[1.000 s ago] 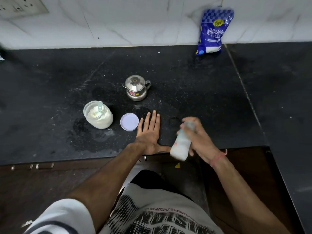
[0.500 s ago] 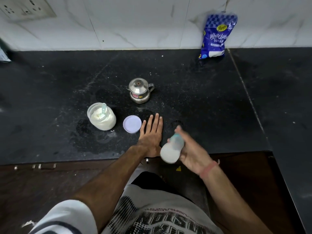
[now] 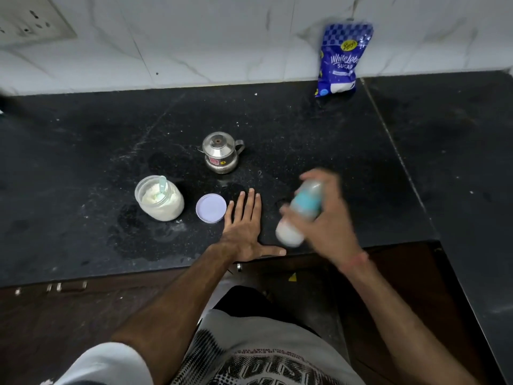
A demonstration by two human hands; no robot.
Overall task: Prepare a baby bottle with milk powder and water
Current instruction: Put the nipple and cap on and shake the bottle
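Left hand: left hand [image 3: 244, 232] lies flat on the black counter [image 3: 83, 151] at lower centre of the frame, fingers straight and together, thumb out along the counter's front edge, holding nothing.
Right hand: right hand [image 3: 330, 220], blurred, has its fingers wrapped round the baby bottle [image 3: 301, 212] at centre right.
Baby bottle: tilted, white milky base toward the lower left, teal band higher up; top end blurred.
Powder jar: open jar [image 3: 160, 202] of white powder at centre left, a pale scoop [image 3: 162, 186] standing in it.
Lid: lilac lid [image 3: 211, 208] flat on the counter between the jar and the left hand's fingertips.
Steel pot: small lidded steel pot [image 3: 220, 152] above centre.
Sugar bag: blue bag [image 3: 342, 58] leaning on the white wall at upper right.
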